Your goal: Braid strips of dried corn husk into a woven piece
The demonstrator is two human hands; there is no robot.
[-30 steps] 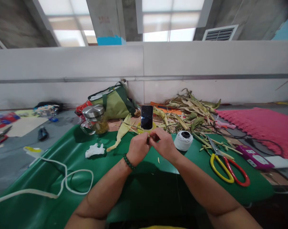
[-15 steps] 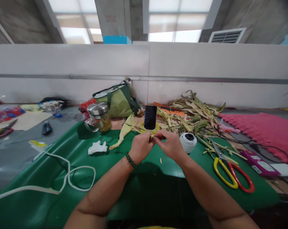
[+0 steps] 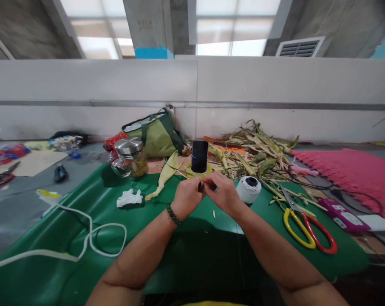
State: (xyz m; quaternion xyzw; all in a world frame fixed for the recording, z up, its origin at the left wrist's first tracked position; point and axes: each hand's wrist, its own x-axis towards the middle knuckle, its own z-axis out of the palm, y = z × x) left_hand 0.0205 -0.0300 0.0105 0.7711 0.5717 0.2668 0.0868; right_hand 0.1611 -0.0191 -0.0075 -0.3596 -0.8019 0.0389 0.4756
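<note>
My left hand (image 3: 188, 193) and my right hand (image 3: 222, 193) meet above the green mat (image 3: 154, 216), fingertips pinched together. Between them is something small, mostly covered by the fingers; its kind I cannot make out. Just beyond the hands a phone (image 3: 199, 156) stands upright on a yellow base. A pale corn husk (image 3: 167, 173) lies left of the phone. To the right of my right hand sits a spool of white thread (image 3: 248, 189). One thin husk scrap (image 3: 213, 214) rests on the mat below my hands.
Scissors (image 3: 307, 227) with yellow and red handles lie at right, beside a purple box (image 3: 342, 216). Dry corn husks (image 3: 259, 144) pile up at the back. On the left are a glass jar (image 3: 138, 165), crumpled white tissue (image 3: 128, 198) and a white cord (image 3: 90, 229).
Both hands stay together with only slight finger movement. The greenish bit seen at the fingertips is now more covered. The whole view has shifted a little.
</note>
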